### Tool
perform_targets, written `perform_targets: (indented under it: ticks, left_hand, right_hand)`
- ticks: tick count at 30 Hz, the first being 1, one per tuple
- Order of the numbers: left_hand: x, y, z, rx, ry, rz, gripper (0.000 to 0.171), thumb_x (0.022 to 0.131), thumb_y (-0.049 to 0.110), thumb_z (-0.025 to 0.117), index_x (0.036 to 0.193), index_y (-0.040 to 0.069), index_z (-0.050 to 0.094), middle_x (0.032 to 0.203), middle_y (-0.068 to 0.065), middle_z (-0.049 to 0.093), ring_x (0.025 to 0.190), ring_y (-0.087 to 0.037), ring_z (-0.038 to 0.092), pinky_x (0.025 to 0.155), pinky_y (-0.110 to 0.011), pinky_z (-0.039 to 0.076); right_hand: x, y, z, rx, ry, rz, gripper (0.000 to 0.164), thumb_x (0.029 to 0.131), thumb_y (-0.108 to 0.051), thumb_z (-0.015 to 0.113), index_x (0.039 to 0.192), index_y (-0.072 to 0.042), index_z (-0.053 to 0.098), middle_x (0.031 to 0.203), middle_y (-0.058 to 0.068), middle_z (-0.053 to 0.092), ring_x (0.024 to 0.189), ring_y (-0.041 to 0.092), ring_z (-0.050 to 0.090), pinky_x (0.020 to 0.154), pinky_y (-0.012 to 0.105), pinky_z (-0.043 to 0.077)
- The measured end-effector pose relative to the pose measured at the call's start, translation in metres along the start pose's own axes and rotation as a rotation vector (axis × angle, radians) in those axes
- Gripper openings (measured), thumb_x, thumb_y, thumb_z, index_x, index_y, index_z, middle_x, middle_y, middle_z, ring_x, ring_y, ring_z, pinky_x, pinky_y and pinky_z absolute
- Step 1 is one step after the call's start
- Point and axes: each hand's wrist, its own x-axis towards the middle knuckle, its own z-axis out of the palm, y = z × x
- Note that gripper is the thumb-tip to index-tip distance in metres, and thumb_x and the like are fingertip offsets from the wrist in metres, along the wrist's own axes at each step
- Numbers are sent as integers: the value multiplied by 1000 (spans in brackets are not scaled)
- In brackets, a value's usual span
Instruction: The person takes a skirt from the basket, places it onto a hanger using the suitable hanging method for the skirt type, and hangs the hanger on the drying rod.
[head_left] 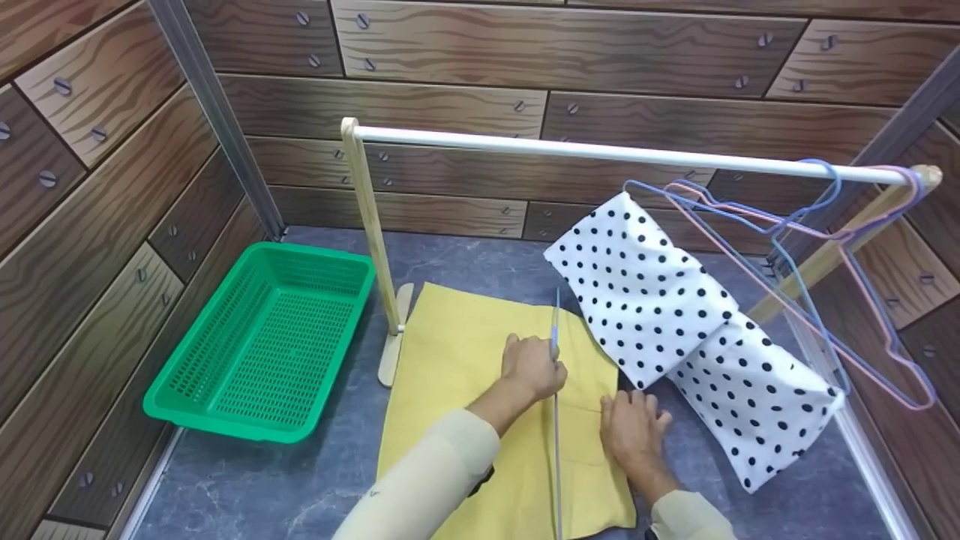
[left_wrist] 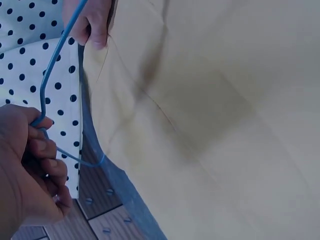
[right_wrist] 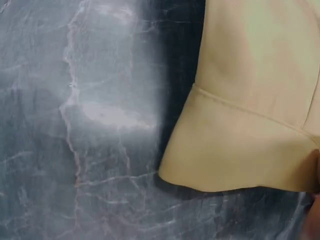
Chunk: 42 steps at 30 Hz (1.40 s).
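A yellow cloth (head_left: 457, 352) lies spread on the grey surface below the rack. Over it, my left hand (head_left: 532, 367) grips a blue hanger (head_left: 557, 442) just below its hook; the hanger appears edge-on from the head. In the left wrist view, the fingers of this hand (left_wrist: 35, 165) curl round the blue wire. My right hand (head_left: 634, 431) is at the cloth's right edge, its thumb and fingers pinching the border. The right wrist view shows mostly the yellow cloth's corner (right_wrist: 235, 150), with a sliver of fingers at the right border.
A rack with a white rod (head_left: 585, 146) and wooden posts spans the back. Blue and pink hangers (head_left: 847, 232) hang at its right end, beside a white cloth with black dots (head_left: 645, 292). To the left stands a green basket (head_left: 161, 401). Wood-patterned walls (head_left: 450, 45) enclose the surface.
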Motion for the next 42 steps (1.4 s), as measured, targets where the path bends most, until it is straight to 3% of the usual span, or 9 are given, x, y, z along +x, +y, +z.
perform_targets:
  ticks: [8, 19, 23, 26, 30, 33, 36, 39, 42]
  left_hand:
    - [-3, 3, 5, 49, 26, 33, 40, 90, 29, 59, 55, 20, 41, 53, 6, 56, 54, -15, 54, 66, -30, 34]
    - [-11, -13, -10, 62, -42, 5, 33, 88, 25, 59, 60, 19, 42, 55, 5, 53, 57, -16, 51, 67, -31, 33]
    - [-11, -14, -16, 84, -68, 12, 32, 86, 22, 60, 59, 18, 43, 57, 4, 55, 59, -16, 53, 67, -31, 34]
    - [-11, -17, -21, 73, -88, -11, 35, 84, 18, 59, 56, 18, 38, 53, 5, 45, 55, -15, 45, 68, -31, 34]
    - [-14, -19, -20, 44, -64, -3, 36, 86, 18, 57, 56, 19, 38, 51, 6, 40, 53, -14, 39, 67, -31, 33]
    - [-18, -23, -18, 34, -19, 7, 34, 88, 19, 57, 57, 19, 44, 54, 4, 51, 55, -15, 48, 66, -32, 35]
    - [-22, -30, -19, 13, 17, -48, 31, 88, 19, 58, 59, 18, 45, 58, 2, 56, 59, -18, 56, 69, -34, 38]
    - [-24, -37, -22, -24, -3, -79, 34, 89, 19, 58, 60, 18, 40, 55, 3, 47, 57, -18, 50, 71, -34, 39]
    - [-24, -40, -25, -36, -46, -38, 39, 90, 19, 57, 58, 18, 34, 51, 6, 33, 53, -15, 36, 71, -34, 38]
  right_hand:
    - [-6, 10, 10, -129, 172, -149, 31, 98, -30, 57, 88, 0, 55, 89, 21, 55, 90, 41, 49, 78, 59, 34]
    - [-8, 18, 8, -96, 77, -133, 28, 101, -28, 55, 93, 0, 57, 92, 21, 57, 95, 42, 50, 83, 61, 34]
    - [-7, 23, 8, -89, 111, -163, 28, 99, -27, 58, 90, 0, 57, 88, 20, 57, 92, 41, 51, 81, 61, 35]
    - [-5, 27, 5, -101, 141, -184, 28, 98, -26, 60, 88, 0, 56, 86, 20, 56, 90, 41, 51, 81, 61, 35]
    - [-3, 25, 2, -95, 92, -209, 28, 99, -28, 57, 91, -1, 58, 91, 20, 58, 94, 41, 51, 84, 62, 34]
    - [-2, 24, 1, -90, 46, -221, 28, 100, -29, 54, 95, -2, 60, 96, 19, 60, 96, 40, 51, 85, 63, 33]
    - [-2, 28, 0, -105, 36, -203, 26, 99, -27, 54, 94, -2, 61, 94, 19, 60, 94, 39, 50, 85, 62, 34]
    - [-3, 31, -1, -107, 36, -188, 27, 99, -27, 54, 94, -2, 62, 93, 18, 60, 94, 39, 50, 85, 61, 34]
    - [-3, 31, -1, -88, 12, -196, 30, 100, -29, 53, 96, -1, 62, 94, 18, 59, 94, 39, 50, 85, 61, 33]
